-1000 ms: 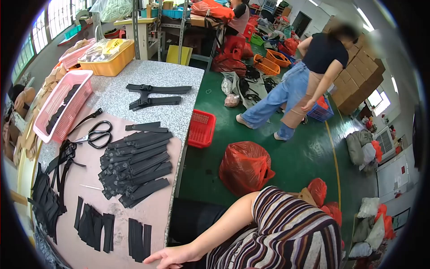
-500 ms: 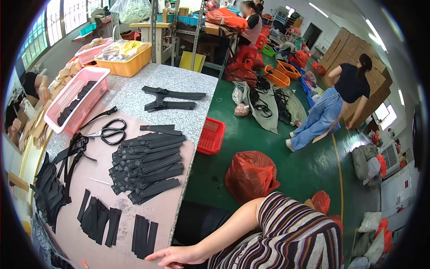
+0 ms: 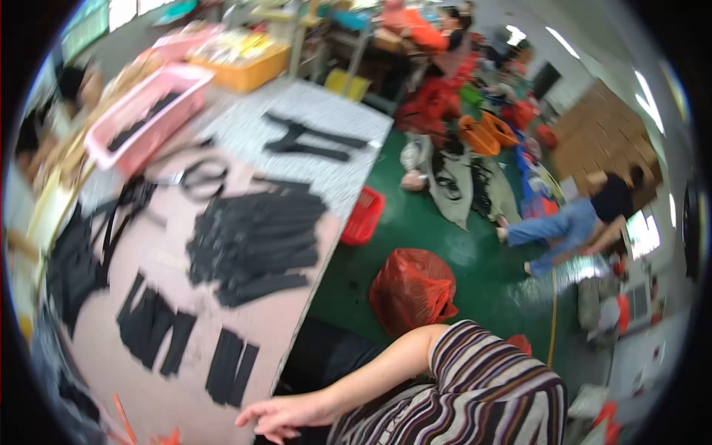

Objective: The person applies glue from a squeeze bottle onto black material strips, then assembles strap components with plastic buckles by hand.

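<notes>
My right hand (image 3: 276, 417) is at the table's near edge, its fingers loosely apart and nothing in them. Closest to it lies a small group of black strips (image 3: 230, 367), just beyond the fingertips. My left hand is out of view. Left of that group are more black strips (image 3: 154, 330), and a large overlapping pile of black strips (image 3: 256, 241) lies further up the table. Black-handled scissors (image 3: 202, 179) rest beyond it beside black straps with buckles (image 3: 133, 196). At the bottom edge is something thin and orange-red (image 3: 124, 419), too blurred to name.
A pink basket (image 3: 148, 119) holding black pieces and a yellow-orange bin (image 3: 241, 67) stand at the table's far left. On the green floor sit a red basket (image 3: 363, 215) and a red plastic bag (image 3: 414, 289). A person in jeans (image 3: 571, 222) bends near stacked cartons (image 3: 604, 137).
The view has shifted and blurred. My right hand stays near the same spot, fingers a little more spread. The person in jeans bends lower. More orange-red shows at the bottom edge.
</notes>
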A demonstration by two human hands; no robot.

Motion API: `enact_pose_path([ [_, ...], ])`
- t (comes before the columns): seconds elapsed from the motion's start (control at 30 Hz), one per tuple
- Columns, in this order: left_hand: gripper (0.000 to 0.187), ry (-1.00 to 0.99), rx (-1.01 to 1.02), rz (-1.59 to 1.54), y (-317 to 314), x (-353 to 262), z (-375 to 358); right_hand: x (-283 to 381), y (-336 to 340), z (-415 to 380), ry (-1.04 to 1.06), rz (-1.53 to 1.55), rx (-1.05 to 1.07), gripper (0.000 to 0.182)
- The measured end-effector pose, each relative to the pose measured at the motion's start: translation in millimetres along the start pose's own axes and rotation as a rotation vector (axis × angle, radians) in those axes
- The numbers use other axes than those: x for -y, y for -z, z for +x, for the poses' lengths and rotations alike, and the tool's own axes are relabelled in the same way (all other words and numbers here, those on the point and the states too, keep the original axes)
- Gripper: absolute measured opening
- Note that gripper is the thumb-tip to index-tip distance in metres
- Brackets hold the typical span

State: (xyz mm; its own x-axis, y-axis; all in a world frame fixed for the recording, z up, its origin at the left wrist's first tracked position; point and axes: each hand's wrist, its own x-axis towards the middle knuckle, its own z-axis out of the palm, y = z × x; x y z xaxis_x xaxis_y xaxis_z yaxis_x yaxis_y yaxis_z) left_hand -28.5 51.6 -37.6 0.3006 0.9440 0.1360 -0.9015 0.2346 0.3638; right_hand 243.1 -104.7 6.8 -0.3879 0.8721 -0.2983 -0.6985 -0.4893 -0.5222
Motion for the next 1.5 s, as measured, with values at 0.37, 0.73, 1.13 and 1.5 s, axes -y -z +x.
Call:
enact_pose_path([
  [0.37, 0.084, -0.171, -0.162, 1.018, -94, 20, -40, 51, 8, -36, 0.672, -1.330, -0.115, 0.018],
  [0.73, 0.075, -0.042, -0.186, 0.977, -105, 53, -31, 53, 20, -6, 0.863, -2.054, -0.067, 0.030],
  [1.13, 0.070, 0.013, -0.215, 0.995, -101, 52, -28, 56, 19, -7, 0.850, -2.006, -0.082, 0.028],
  [1.5, 0.070, 0.018, -0.235, 0.991, -97, 40, -29, 58, 19, -4, 0.856, -1.967, -0.086, 0.026],
])
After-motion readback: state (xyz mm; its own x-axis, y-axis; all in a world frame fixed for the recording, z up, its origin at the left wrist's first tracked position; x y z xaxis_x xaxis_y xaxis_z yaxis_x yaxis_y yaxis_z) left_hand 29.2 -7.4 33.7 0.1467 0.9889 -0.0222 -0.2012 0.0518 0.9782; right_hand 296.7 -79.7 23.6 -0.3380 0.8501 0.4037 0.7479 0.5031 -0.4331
